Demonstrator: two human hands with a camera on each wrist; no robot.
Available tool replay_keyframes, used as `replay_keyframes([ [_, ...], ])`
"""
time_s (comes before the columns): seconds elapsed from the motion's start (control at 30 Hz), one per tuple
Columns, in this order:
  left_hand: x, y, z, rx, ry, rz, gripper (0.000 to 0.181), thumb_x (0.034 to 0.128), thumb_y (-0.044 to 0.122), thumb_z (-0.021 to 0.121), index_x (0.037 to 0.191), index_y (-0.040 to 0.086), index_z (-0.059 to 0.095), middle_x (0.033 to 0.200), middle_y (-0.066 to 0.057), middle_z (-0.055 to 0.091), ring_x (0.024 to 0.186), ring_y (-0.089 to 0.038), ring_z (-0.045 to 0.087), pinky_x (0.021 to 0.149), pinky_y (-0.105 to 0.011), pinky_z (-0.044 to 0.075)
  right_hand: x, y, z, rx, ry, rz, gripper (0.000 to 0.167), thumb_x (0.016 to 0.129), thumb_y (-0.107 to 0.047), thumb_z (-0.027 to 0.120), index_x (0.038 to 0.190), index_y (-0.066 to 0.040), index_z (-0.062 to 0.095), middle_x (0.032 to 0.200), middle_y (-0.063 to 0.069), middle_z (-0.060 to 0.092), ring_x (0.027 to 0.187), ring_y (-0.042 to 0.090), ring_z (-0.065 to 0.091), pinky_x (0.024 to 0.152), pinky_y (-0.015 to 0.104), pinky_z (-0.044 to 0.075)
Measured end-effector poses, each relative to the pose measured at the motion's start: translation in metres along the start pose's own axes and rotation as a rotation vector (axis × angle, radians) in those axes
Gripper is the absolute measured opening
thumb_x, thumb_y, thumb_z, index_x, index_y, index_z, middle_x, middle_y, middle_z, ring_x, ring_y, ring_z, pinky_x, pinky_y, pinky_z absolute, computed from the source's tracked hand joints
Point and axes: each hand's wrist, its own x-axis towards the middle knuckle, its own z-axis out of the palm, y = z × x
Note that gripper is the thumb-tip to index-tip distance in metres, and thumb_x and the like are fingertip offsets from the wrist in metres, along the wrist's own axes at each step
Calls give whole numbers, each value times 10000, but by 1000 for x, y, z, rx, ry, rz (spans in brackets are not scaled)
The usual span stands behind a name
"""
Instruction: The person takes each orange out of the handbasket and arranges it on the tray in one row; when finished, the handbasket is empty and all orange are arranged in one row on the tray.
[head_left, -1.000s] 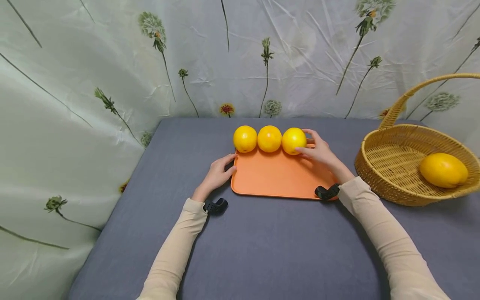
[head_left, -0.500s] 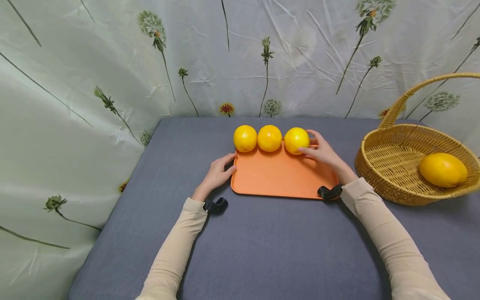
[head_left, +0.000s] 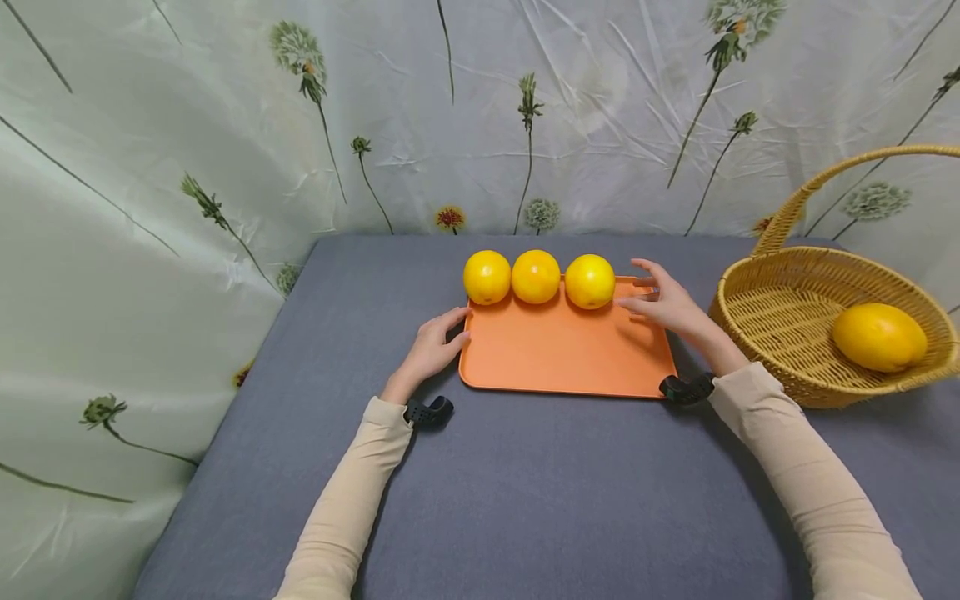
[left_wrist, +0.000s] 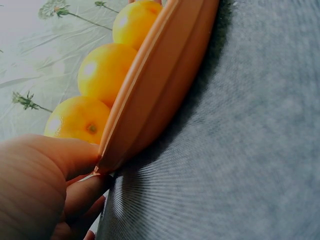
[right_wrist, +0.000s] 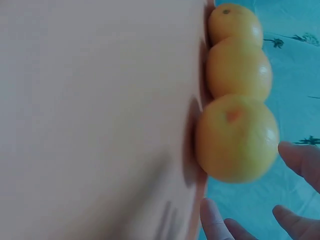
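Three oranges sit in a row along the back edge of an orange tray (head_left: 562, 354): a left orange (head_left: 487, 277), a middle orange (head_left: 536, 277) and a right orange (head_left: 590, 282). A small gap parts the right orange from the middle one. My left hand (head_left: 430, 350) holds the tray's left rim; in the left wrist view the thumb (left_wrist: 75, 156) and fingers pinch that edge. Just right of the right orange, my right hand (head_left: 670, 307) hovers over the tray with its fingers spread, holding nothing. The right wrist view shows its fingertips (right_wrist: 212, 212) apart from the orange.
A wicker basket (head_left: 726, 327) with a tall handle stands to the right of the tray, close to my right forearm. One orange-yellow fruit (head_left: 880, 337) lies inside it. A flowered cloth (head_left: 405, 125) hangs behind the grey-blue table (head_left: 525, 492).
My right hand shifted the right orange slightly to the right, away from the middle one, then let go and drew back to the right. The left hand stayed on the tray.
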Motion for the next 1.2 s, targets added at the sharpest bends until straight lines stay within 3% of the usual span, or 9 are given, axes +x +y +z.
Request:
replay_keyframes([
  [0.23,0,1,-1,8,2,-4,475,926,166,546,1370,16,468,1401,-160,502,1372,-304,391,1150,-461,294,-27,-3,-24,-75,26,-69,783,931,-241,563,1522,-129,62,1481,317,232,1301,508,346,997,622,369],
  [0.33,1,0,-1,13,5,3,472,924,165,548,1364,12,474,1397,-161,506,1369,-305,394,1148,-462,297,-39,-5,-33,-111,51,-89,753,938,-244,551,1519,-119,87,1464,305,273,1289,472,377,990,507,417],
  [0.43,1,0,-1,12,5,6,470,923,163,548,1363,13,476,1396,-161,507,1370,-304,394,1149,-466,293,-49,-5,-42,-146,82,-91,729,939,-244,550,1515,-123,120,1449,283,312,1176,175,535,888,227,475],
  [0.5,1,0,-1,13,4,7,472,921,164,549,1363,14,476,1397,-161,506,1368,-305,396,1148,-470,294,-55,-4,-48,-161,98,-95,712,941,-231,548,1510,-111,139,1440,284,320,1041,-45,532,782,89,445],
  [0.57,1,0,0,13,0,5,475,922,166,549,1366,16,473,1401,-162,501,1368,-306,396,1147,-470,296,-61,-3,-53,-185,119,-79,699,939,-242,550,1506,-123,159,1432,264,337,913,-213,442,702,53,423],
  [0.67,1,-1,0,17,-1,6,478,922,167,552,1368,18,470,1405,-161,497,1366,-306,399,1144,-468,302,-70,1,-61,-220,156,-86,680,935,-241,556,1497,-119,193,1390,264,370,869,-261,424,683,39,398],
  [0.8,1,-1,1,17,7,10,478,917,161,554,1366,17,474,1401,-162,501,1362,-308,405,1142,-466,306,-82,7,-71,-217,223,-100,651,927,-224,571,1485,-144,246,1254,-19,475,857,-260,459,685,5,394],
  [0.93,1,-1,2,16,5,14,479,919,161,549,1367,11,470,1401,-167,499,1364,-310,400,1142,-465,304,-93,13,-83,-208,298,-109,626,913,-193,591,1464,-183,294,1064,-328,396,835,-264,478,663,-2,397],
  [1.2,0,0,1,11,10,26,474,923,155,544,1364,-2,469,1385,-175,514,1352,-318,413,1131,-476,316,-110,26,-100,-250,384,-37,644,910,-277,591,1466,-320,268,1041,-359,335,835,-289,418,619,-2,365],
])
